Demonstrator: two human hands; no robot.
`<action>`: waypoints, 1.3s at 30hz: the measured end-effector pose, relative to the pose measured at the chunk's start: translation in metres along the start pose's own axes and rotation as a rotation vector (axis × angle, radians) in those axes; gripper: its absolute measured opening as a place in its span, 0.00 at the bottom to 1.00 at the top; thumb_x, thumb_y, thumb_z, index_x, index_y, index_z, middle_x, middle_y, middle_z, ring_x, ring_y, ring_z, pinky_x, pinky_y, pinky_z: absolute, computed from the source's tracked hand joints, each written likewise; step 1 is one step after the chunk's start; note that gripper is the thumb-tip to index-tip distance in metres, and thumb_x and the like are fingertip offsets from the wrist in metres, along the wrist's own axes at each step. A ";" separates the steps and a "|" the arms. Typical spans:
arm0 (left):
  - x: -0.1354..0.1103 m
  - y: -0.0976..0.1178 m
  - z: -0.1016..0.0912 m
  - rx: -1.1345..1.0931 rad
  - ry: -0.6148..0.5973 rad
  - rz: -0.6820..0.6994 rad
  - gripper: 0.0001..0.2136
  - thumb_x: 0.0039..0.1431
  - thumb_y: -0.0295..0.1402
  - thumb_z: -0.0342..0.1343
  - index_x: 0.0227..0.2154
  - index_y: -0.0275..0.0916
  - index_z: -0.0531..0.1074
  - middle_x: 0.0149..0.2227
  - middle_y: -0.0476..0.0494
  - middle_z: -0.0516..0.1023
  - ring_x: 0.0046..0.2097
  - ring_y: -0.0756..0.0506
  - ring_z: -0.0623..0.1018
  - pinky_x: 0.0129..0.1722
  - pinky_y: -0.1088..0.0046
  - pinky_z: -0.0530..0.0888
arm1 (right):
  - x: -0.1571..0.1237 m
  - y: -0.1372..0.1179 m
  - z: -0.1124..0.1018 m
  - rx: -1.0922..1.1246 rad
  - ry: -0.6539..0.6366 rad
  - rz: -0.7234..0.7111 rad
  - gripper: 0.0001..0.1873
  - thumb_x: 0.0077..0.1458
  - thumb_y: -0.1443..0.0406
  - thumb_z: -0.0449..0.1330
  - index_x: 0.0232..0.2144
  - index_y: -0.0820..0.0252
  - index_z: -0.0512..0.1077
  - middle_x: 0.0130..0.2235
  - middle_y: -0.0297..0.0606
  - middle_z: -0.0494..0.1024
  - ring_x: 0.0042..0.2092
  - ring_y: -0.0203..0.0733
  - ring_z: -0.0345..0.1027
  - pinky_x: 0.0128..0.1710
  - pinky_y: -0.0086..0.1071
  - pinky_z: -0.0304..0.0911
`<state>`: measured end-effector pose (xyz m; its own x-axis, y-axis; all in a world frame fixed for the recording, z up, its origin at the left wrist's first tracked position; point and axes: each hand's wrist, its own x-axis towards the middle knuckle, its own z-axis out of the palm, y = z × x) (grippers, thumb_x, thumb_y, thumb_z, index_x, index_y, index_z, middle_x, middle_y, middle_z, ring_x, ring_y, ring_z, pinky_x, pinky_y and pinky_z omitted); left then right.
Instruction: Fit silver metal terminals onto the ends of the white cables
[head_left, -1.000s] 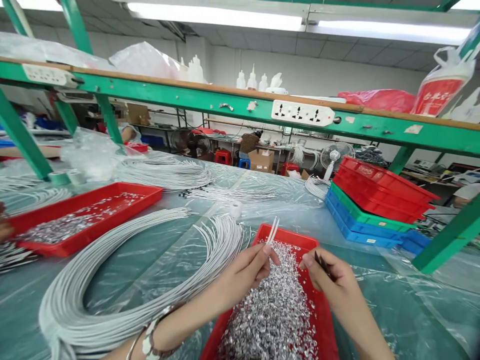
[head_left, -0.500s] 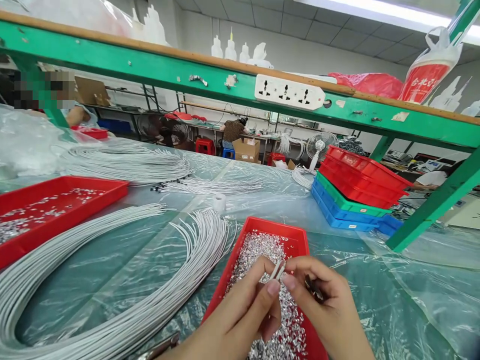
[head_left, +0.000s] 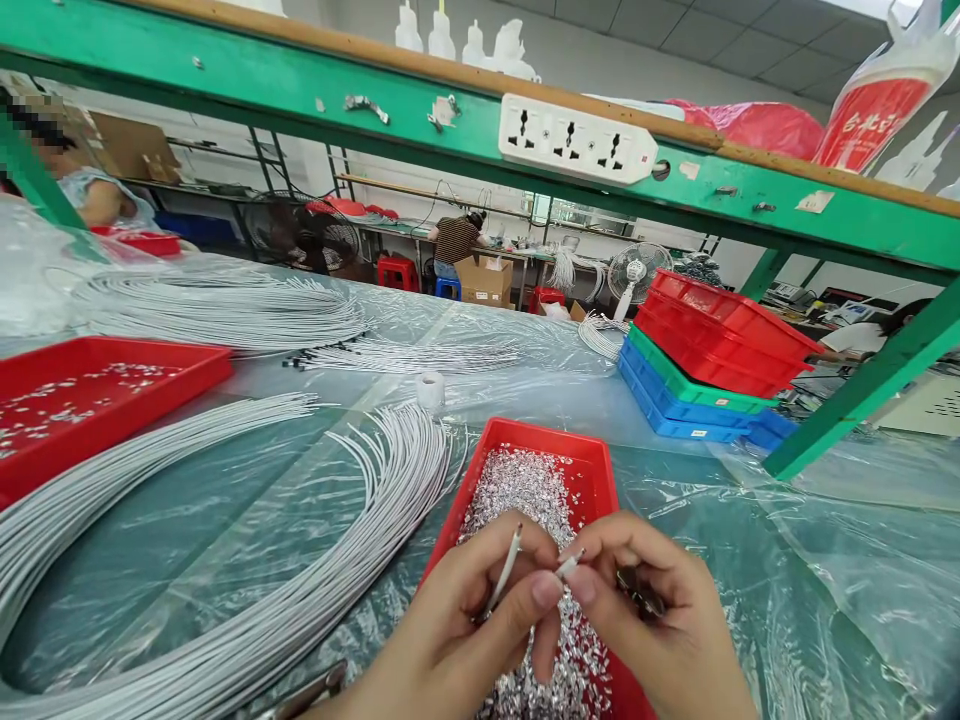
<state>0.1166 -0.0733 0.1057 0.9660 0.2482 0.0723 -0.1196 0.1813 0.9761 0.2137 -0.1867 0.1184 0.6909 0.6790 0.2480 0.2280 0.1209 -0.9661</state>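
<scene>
My left hand (head_left: 465, 620) is closed around the ends of two thin white wires (head_left: 504, 572); one end sticks up between its fingers. My right hand (head_left: 645, 620) pinches the tip of the other wire end between thumb and forefinger and also holds several small dark pieces (head_left: 637, 592) in its curled fingers. Both hands meet over a red tray (head_left: 600, 480) heaped with small shiny metal parts (head_left: 517, 490). The wires run down to a big looped bundle of white wires (head_left: 360, 540) lying to the left.
A second red tray (head_left: 150, 380) with metal parts sits at the left, stacked red, green and blue trays (head_left: 697, 380) at the right. More wire bundles (head_left: 225, 310) and a tape roll (head_left: 430, 388) lie farther back. A green shelf frame (head_left: 855, 400) with a power strip (head_left: 574, 140) spans overhead; people work behind.
The two wire ends came down from above the tray into my hands' grip; my right hand closed in and now pinches one tip. The view tilted downward.
</scene>
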 end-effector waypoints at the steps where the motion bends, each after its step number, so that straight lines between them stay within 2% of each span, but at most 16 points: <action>1: -0.001 0.001 0.001 0.008 0.025 0.017 0.13 0.64 0.45 0.52 0.31 0.41 0.64 0.19 0.57 0.66 0.21 0.54 0.56 0.22 0.77 0.53 | 0.000 0.000 0.000 0.013 -0.009 0.003 0.02 0.49 0.66 0.62 0.26 0.53 0.73 0.19 0.24 0.58 0.22 0.33 0.47 0.24 0.30 0.41; 4: -0.002 0.006 0.003 0.011 0.091 0.050 0.10 0.61 0.41 0.54 0.29 0.40 0.66 0.18 0.59 0.63 0.22 0.54 0.60 0.26 0.76 0.56 | -0.001 0.001 -0.003 0.084 -0.068 0.009 0.03 0.50 0.65 0.65 0.31 0.50 0.75 0.20 0.24 0.60 0.23 0.34 0.48 0.24 0.30 0.41; 6: -0.003 0.009 0.004 0.015 0.129 0.034 0.08 0.59 0.39 0.56 0.31 0.39 0.69 0.18 0.58 0.64 0.22 0.53 0.61 0.26 0.76 0.57 | -0.001 0.002 -0.006 0.125 -0.119 0.006 0.05 0.54 0.58 0.66 0.35 0.48 0.75 0.22 0.25 0.60 0.24 0.34 0.48 0.24 0.30 0.41; 8: -0.003 0.010 0.006 0.030 0.173 0.011 0.08 0.57 0.38 0.57 0.33 0.39 0.73 0.18 0.58 0.65 0.22 0.53 0.62 0.25 0.76 0.57 | -0.001 0.003 -0.010 0.145 -0.174 -0.005 0.16 0.57 0.46 0.61 0.38 0.48 0.75 0.23 0.26 0.58 0.24 0.35 0.46 0.25 0.31 0.41; 10: -0.004 0.011 0.008 0.028 0.221 0.004 0.07 0.55 0.37 0.58 0.32 0.39 0.75 0.17 0.57 0.65 0.21 0.54 0.64 0.24 0.77 0.57 | -0.001 0.003 -0.012 0.177 -0.234 -0.002 0.25 0.58 0.39 0.54 0.39 0.48 0.74 0.23 0.27 0.55 0.25 0.36 0.43 0.25 0.31 0.39; 12: -0.004 0.012 0.010 0.019 0.268 0.006 0.06 0.52 0.36 0.59 0.28 0.40 0.76 0.17 0.57 0.66 0.20 0.54 0.64 0.24 0.78 0.57 | -0.002 0.003 -0.013 0.227 -0.271 0.032 0.27 0.58 0.37 0.51 0.39 0.48 0.73 0.24 0.27 0.53 0.25 0.37 0.43 0.25 0.31 0.39; 14: -0.005 0.013 0.012 0.026 0.314 0.004 0.06 0.51 0.36 0.60 0.26 0.40 0.76 0.16 0.56 0.67 0.20 0.55 0.64 0.23 0.79 0.57 | -0.004 0.002 -0.011 0.232 -0.255 0.084 0.25 0.59 0.38 0.51 0.38 0.48 0.72 0.26 0.28 0.58 0.27 0.38 0.48 0.27 0.31 0.45; 17: -0.006 0.014 0.013 0.043 0.377 0.015 0.05 0.49 0.35 0.61 0.25 0.40 0.77 0.16 0.55 0.69 0.20 0.54 0.66 0.23 0.79 0.59 | -0.008 0.001 -0.007 0.100 -0.219 0.116 0.25 0.60 0.40 0.52 0.39 0.50 0.72 0.32 0.34 0.68 0.33 0.42 0.60 0.34 0.33 0.56; 21: -0.009 0.014 0.012 0.073 0.430 0.021 0.05 0.48 0.36 0.61 0.23 0.40 0.77 0.16 0.54 0.70 0.21 0.54 0.66 0.23 0.79 0.61 | -0.010 0.004 -0.005 -0.050 -0.232 0.075 0.26 0.61 0.40 0.49 0.41 0.52 0.72 0.37 0.39 0.72 0.39 0.48 0.67 0.38 0.37 0.64; 26: -0.008 0.015 0.011 0.110 0.420 0.008 0.07 0.48 0.37 0.60 0.22 0.39 0.75 0.16 0.54 0.68 0.21 0.53 0.64 0.23 0.79 0.59 | -0.008 0.009 -0.005 -0.041 -0.282 0.052 0.25 0.63 0.41 0.48 0.42 0.52 0.71 0.37 0.40 0.73 0.42 0.49 0.70 0.38 0.36 0.66; 30: -0.008 0.017 0.009 0.150 0.382 0.009 0.08 0.49 0.37 0.59 0.23 0.38 0.74 0.17 0.54 0.66 0.21 0.53 0.62 0.21 0.78 0.56 | -0.008 0.007 -0.006 0.018 -0.309 0.037 0.19 0.65 0.45 0.50 0.45 0.46 0.69 0.40 0.35 0.75 0.44 0.44 0.69 0.44 0.35 0.63; 33: -0.008 0.018 0.007 0.222 0.350 -0.002 0.08 0.49 0.38 0.58 0.23 0.38 0.74 0.18 0.54 0.65 0.20 0.53 0.59 0.20 0.77 0.56 | -0.010 0.005 -0.008 0.036 -0.300 0.062 0.15 0.65 0.46 0.52 0.46 0.43 0.68 0.43 0.32 0.75 0.44 0.41 0.68 0.45 0.31 0.61; 36: -0.009 0.018 0.004 0.277 0.315 0.014 0.09 0.51 0.38 0.58 0.23 0.38 0.74 0.18 0.54 0.64 0.20 0.54 0.58 0.20 0.77 0.57 | -0.011 0.005 -0.012 0.030 -0.305 0.123 0.17 0.63 0.45 0.54 0.47 0.43 0.67 0.42 0.32 0.74 0.41 0.42 0.67 0.44 0.32 0.60; 39: -0.009 0.016 0.000 0.368 0.279 0.085 0.10 0.54 0.38 0.56 0.24 0.38 0.75 0.17 0.53 0.65 0.20 0.53 0.60 0.19 0.77 0.59 | -0.008 0.005 -0.016 0.053 -0.343 0.173 0.19 0.60 0.43 0.55 0.47 0.42 0.66 0.40 0.32 0.74 0.38 0.43 0.65 0.41 0.35 0.58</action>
<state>0.1063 -0.0727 0.1204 0.8515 0.5035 0.1464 -0.0577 -0.1874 0.9806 0.2201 -0.2031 0.1124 0.4442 0.8945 0.0513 0.0863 0.0142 -0.9962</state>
